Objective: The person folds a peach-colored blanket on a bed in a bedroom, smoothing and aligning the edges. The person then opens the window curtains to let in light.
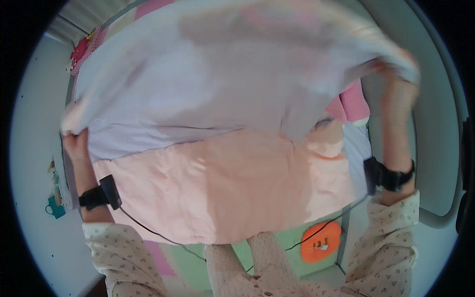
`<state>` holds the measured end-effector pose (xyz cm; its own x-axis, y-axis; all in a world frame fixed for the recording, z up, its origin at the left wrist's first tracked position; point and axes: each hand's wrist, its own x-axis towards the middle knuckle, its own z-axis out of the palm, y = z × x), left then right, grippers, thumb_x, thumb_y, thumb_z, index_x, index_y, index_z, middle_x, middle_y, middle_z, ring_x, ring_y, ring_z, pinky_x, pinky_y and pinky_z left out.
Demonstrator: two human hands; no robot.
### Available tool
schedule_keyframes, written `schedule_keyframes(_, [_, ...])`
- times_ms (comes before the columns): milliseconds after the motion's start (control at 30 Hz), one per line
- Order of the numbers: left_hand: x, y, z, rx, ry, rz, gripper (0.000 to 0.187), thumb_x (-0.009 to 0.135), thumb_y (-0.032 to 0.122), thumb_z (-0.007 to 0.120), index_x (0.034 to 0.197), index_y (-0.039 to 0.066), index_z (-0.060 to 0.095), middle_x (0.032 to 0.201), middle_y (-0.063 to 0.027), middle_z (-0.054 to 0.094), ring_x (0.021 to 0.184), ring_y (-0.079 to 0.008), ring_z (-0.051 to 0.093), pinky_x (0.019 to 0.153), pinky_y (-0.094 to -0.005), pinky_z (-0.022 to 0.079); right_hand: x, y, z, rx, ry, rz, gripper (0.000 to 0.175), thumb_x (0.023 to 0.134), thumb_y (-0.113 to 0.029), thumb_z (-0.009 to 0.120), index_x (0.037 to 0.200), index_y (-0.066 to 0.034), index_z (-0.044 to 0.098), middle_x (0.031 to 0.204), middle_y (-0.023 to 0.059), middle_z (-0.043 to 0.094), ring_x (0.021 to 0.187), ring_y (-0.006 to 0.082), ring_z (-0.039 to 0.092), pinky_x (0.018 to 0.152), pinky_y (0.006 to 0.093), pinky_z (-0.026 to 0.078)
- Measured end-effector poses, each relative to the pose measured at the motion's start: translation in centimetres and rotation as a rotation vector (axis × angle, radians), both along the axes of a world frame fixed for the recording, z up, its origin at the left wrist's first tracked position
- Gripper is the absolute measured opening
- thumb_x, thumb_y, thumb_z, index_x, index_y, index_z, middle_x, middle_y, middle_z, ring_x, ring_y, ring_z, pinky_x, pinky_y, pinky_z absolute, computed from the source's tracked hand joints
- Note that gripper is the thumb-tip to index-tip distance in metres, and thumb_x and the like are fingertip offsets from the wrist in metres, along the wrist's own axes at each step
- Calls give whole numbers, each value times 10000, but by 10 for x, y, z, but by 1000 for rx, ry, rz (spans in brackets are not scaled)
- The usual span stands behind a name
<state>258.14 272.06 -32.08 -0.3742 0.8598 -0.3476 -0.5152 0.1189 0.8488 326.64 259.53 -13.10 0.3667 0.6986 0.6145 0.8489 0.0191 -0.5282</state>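
A large, pale lavender-white cloth (pixel 159 78), like a bed cover, is raised in front of me and blurred by motion. At its left corner my left hand (pixel 76 143) is closed on the bunched edge. My right hand (pixel 397 80) grips the opposite corner higher up, its fingers partly hidden by cloth and blur. Below it, a peach-coloured sheet of fabric (pixel 252 185) lies spread towards me. Whether the two are faces of one cover I cannot tell. Under the raised cloth at right, part of a pink cushion or pillow (pixel 355 102) shows.
A grey padded panel (pixel 432 130) rises along the right side. Orange cushion (pixel 321 241) lies on a green striped surface (pixel 193 263) near my legs. Red plush items (pixel 79 52) sit at far left. Cables run from my black wrist devices (pixel 110 191). A teal object (pixel 55 207) is at left.
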Motion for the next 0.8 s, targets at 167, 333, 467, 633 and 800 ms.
schedule_keyframes(167, [48, -185, 24, 29, -203, -50, 481, 835, 252, 548, 1247, 29, 437, 1192, -121, 520, 1077, -261, 513, 896, -421, 449, 36, -162, -35, 248, 696, 350, 331, 904, -190, 461, 1144, 38, 475, 1179, 220, 523, 1165, 281, 467, 1005, 403, 367])
schedule_keyframes(333, [109, -412, -60, -449, -365, -223, 475, 821, 207, 588, 1246, 51, 444, 1214, -95, 520, 1085, -257, 512, 915, -429, 446, 48, -297, -159, -403, 962, -84, 393, 832, -156, 536, 1152, 71, 536, 1233, 151, 517, 1139, 212, 484, 999, 313, 346])
schedule_keyframes(467, [114, -464, -100, -729, -478, -175, 450, 806, 198, 609, 1211, 56, 471, 1169, -74, 548, 1042, -216, 542, 878, -371, 471, 60, -383, -237, -910, 533, -174, 231, 773, -24, 547, 998, 15, 587, 1254, 123, 520, 1111, 215, 516, 890, 270, 418])
schedule_keyframes(633, [123, -458, -82, -810, -417, -283, 430, 854, 264, 566, 1218, 62, 462, 1173, -76, 548, 998, -210, 563, 824, -341, 495, 68, -437, -302, -830, 750, -207, 251, 801, -23, 500, 1040, -16, 576, 1203, 93, 553, 1030, 213, 544, 795, 278, 455])
schedule_keyframes(800, [138, -502, -84, -910, -448, -209, 378, 878, 259, 535, 1197, 66, 474, 1091, -76, 587, 900, -191, 593, 646, -290, 498, 81, -430, -303, -675, 1232, -582, 406, 862, -153, 471, 1260, -77, 501, 1189, 55, 555, 1002, 203, 556, 778, 260, 454])
